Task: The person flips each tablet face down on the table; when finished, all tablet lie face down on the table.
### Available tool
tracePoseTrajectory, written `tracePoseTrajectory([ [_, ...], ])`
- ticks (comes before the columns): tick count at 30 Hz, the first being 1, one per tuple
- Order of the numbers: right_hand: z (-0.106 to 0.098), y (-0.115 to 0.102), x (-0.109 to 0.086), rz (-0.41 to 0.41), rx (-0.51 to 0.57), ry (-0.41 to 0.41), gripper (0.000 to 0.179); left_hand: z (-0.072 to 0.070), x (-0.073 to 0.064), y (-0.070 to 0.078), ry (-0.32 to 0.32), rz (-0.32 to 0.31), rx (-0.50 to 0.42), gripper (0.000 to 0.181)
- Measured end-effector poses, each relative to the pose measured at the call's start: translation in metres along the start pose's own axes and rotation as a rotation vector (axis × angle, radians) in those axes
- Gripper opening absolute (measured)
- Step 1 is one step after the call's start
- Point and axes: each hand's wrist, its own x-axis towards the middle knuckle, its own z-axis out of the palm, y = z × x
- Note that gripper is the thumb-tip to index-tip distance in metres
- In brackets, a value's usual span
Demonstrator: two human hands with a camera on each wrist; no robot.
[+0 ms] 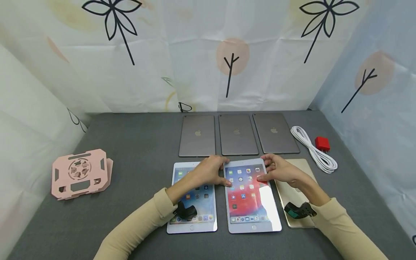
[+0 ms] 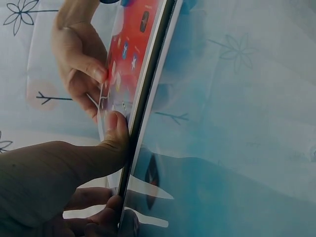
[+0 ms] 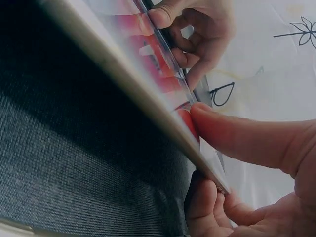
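A white-framed tablet (image 1: 242, 196) with a lit home screen on red wallpaper lies face up before me. My left hand (image 1: 211, 170) grips its upper left edge, thumb on the glass and fingers behind the rim, as the left wrist view shows. On the upper right edge, my right hand (image 1: 281, 169) pinches the tablet with thumb above and fingertips (image 3: 203, 197) underneath. The right wrist view shows dark cloth below the tablet's side. Under my left forearm lies a second white tablet (image 1: 191, 213) with a blue screen, lit. A gold tablet (image 1: 286, 196) lies partly hidden beneath my right wrist.
Three grey tablets lie back up in a row behind: left (image 1: 197, 144), middle (image 1: 238, 144), right (image 1: 277, 142). A coiled white cable (image 1: 313, 150) and a red charger plug (image 1: 322, 143) sit at right. Pink cut-out plates (image 1: 81, 173) are stacked at far left.
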Motion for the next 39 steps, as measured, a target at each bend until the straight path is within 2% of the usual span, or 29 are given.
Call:
tracePoseTrajectory([
  [7, -0.004, -0.004, -0.006, -0.042, 0.066, -0.024, 0.087, 0.001, -0.001, 0.0, 0.007, 0.017, 0.018, 0.081],
  [13, -0.008, 0.0, -0.008, -0.099, 0.18, -0.043, 0.081, -0.001, 0.0, 0.0, -0.027, 0.011, 0.046, 0.084],
  [18, -0.01, 0.006, -0.01, -0.161, 0.241, -0.045, 0.078, -0.006, -0.001, 0.0, -0.06, -0.017, -0.019, 0.086],
  [22, -0.013, 0.007, -0.014, -0.209, 0.277, -0.042, 0.072, -0.01, 0.002, 0.001, -0.046, 0.018, -0.063, 0.084],
  [26, -0.017, 0.005, -0.022, -0.226, 0.277, -0.017, 0.071, -0.011, 0.006, 0.005, -0.028, 0.069, -0.102, 0.083],
  [31, -0.021, 0.0, -0.032, -0.234, 0.253, 0.04, 0.074, -0.011, 0.012, 0.012, -0.021, 0.1, -0.137, 0.084],
  [39, -0.033, -0.006, -0.047, -0.259, 0.215, 0.106, 0.071, -0.001, 0.029, 0.026, -0.013, 0.135, -0.118, 0.083],
])
